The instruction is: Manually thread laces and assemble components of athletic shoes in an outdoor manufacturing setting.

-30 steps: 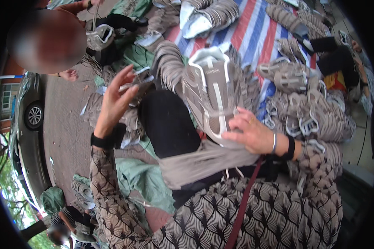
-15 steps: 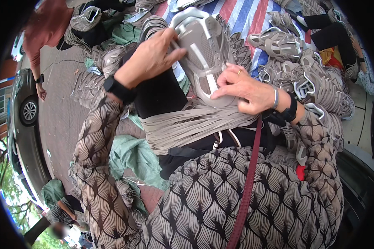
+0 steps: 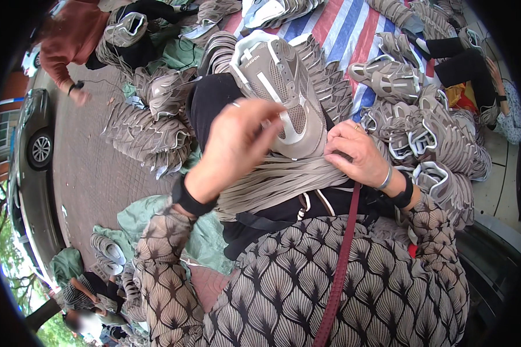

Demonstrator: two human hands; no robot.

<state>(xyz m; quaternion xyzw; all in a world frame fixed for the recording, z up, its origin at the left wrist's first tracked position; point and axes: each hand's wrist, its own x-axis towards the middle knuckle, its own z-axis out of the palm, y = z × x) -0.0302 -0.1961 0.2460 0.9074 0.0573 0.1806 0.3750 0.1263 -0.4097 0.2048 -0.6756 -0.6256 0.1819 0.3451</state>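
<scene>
A grey and white shoe upper (image 3: 283, 95) lies on my lap, toe pointing away from me. A thick bundle of grey laces (image 3: 272, 185) is draped across my lap just below it. My left hand (image 3: 237, 139) hovers over the left side of the shoe, seen from the back with its fingers curled; what it holds is hidden. At the shoe's near end my right hand (image 3: 356, 151) rests on the bundle, fingers closed on the laces. Both forearms are in patterned sleeves, and a dark red strap (image 3: 344, 243) crosses my chest.
Stacks of grey shoe uppers (image 3: 434, 144) surround me on a red, white and blue striped tarp (image 3: 341, 26). A person in a reddish top (image 3: 63, 49) works at the upper left, another sits at the upper right (image 3: 469, 63). A parked car (image 3: 32, 150) stands at the left. Green cloth (image 3: 139, 217) lies by my left knee.
My left hand has come in from the upper left onto the shoe, then drawn down toward me. The shoe and right hand now sit nearer the middle of the view.
</scene>
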